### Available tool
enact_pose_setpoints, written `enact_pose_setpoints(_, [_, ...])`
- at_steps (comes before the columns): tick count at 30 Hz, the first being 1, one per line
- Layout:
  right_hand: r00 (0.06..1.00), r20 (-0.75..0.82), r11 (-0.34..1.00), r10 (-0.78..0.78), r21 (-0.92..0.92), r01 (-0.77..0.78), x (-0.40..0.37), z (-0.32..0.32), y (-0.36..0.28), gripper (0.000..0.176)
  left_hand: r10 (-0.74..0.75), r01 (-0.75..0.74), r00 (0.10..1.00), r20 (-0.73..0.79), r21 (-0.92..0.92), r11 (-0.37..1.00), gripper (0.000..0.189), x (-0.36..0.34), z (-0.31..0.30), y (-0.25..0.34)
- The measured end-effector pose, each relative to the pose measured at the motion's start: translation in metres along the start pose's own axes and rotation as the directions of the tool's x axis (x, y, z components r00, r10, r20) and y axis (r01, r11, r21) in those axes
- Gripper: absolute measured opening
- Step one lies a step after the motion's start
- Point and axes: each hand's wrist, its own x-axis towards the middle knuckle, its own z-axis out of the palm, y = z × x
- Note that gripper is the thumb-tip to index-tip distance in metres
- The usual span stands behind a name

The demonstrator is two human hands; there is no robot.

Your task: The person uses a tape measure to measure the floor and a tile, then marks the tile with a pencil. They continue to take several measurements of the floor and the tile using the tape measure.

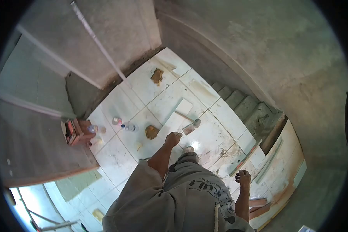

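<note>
My left hand [173, 139] is low over the white floor tiles, its fingers pressed together; whatever they may hold is too small to make out. Just beyond its fingertips is a small brownish rectangular piece [188, 129]. Beside that lies a mallet [197, 123] with a grey head, its handle reaching across a loose white tile strip [177, 118]. Off to the right, my right hand [242, 177] hangs with loosely bent fingers slightly apart and nothing visible in them. A long thin wooden strip [246, 157] is nearest to it.
Concrete stairs [241, 102] drop away beyond the tile edge. Bottles [129, 127] and a reddish-brown box [78, 131] stand at left. Brown clumps [151, 132] lie on the tiles. A long pole [98, 42] leans at upper left; reddish planks [258, 207] lie lower right.
</note>
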Motion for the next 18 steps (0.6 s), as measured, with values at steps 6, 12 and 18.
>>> enact_pose_setpoints(6, [0.987,0.100,0.977,-0.127,-0.157,0.142,0.027,0.027,-0.051,0.029,-0.499,0.547,0.821,0.278,-0.135,0.826,0.050,-0.036,-0.019,-0.013])
enact_pose_setpoints(12, [0.953,0.244,0.938,-0.179,-0.250,0.241,0.038,0.067,-0.090,0.029,-0.602,0.638,0.770,0.213,-0.225,0.737,0.049,-0.072,-0.034,-0.063])
enact_pose_setpoints(18, [0.890,0.395,0.883,-0.225,-0.303,0.358,0.058,0.098,-0.111,0.026,-0.490,0.490,0.871,0.030,-0.002,0.872,0.036,-0.121,-0.050,-0.076])
